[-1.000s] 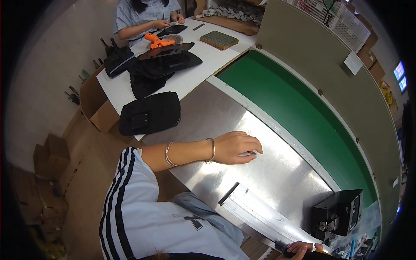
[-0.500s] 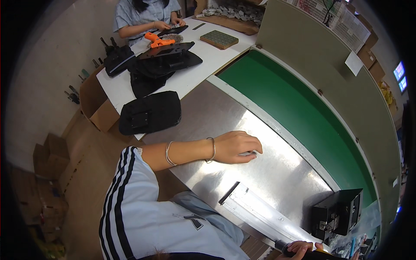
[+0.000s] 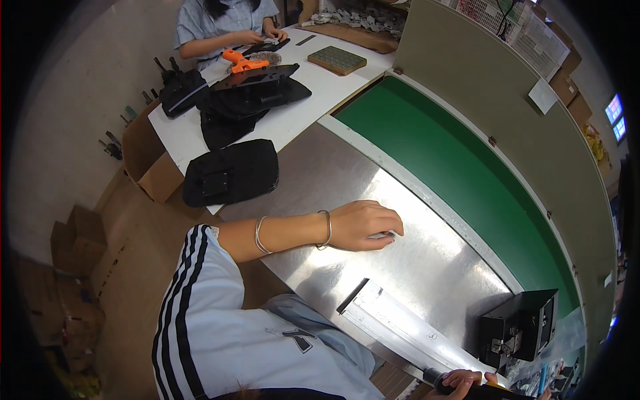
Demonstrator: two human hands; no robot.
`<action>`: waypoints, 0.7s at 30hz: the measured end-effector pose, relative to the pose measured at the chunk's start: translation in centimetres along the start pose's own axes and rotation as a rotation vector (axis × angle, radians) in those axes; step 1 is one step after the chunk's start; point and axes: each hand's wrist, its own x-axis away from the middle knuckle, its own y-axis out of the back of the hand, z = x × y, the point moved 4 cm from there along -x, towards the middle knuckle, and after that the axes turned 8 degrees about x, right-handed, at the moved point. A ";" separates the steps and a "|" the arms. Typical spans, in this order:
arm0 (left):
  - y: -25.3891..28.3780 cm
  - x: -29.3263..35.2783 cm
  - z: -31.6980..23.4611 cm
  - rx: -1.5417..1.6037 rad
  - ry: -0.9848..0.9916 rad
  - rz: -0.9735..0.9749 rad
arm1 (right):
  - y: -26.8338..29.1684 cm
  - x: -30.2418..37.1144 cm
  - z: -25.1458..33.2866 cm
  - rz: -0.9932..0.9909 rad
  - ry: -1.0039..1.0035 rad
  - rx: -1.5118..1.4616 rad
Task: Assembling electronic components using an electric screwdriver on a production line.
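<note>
My left hand rests palm down on the shiny metal worktop, its fingers curled in toward the thumb. Whatever may be under those fingers is hidden. Two thin metal bangles circle the wrist and forearm. At the lower right edge, a partly cut-off hand that appears to be my right hand is closed round a dark, round-ended cylindrical thing. A long pale metal channel lies between the two hands. Ahead of the right hand stands an open black box with metal fittings.
A green conveyor belt runs beyond the worktop, backed by a tall panel. On the white table, black padded pieces, an orange glue gun and a green gridded block lie near a co-worker's hands. Cartons stand below.
My hands keep their places. The co-worker's hands shift slightly over a small piece, and the white paper on the panel swings a little to the left.
</note>
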 end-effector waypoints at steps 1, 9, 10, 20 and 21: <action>0.0 -0.1 -0.1 -0.001 0.002 0.002 | 0.0 0.0 -0.1 0.000 -0.003 -0.001; -0.2 -0.2 -0.1 0.025 0.042 0.038 | -0.1 -0.1 -0.2 -0.061 -0.028 0.028; -0.2 -0.2 0.0 0.024 0.042 0.037 | -0.2 -0.2 -0.1 -0.061 -0.028 0.028; -0.1 -0.2 -0.1 0.013 0.026 0.034 | -0.1 -0.1 -0.2 -0.048 -0.051 0.019; -0.1 -0.2 -0.1 0.009 0.024 0.032 | -0.3 -0.1 0.0 -0.062 -0.058 0.025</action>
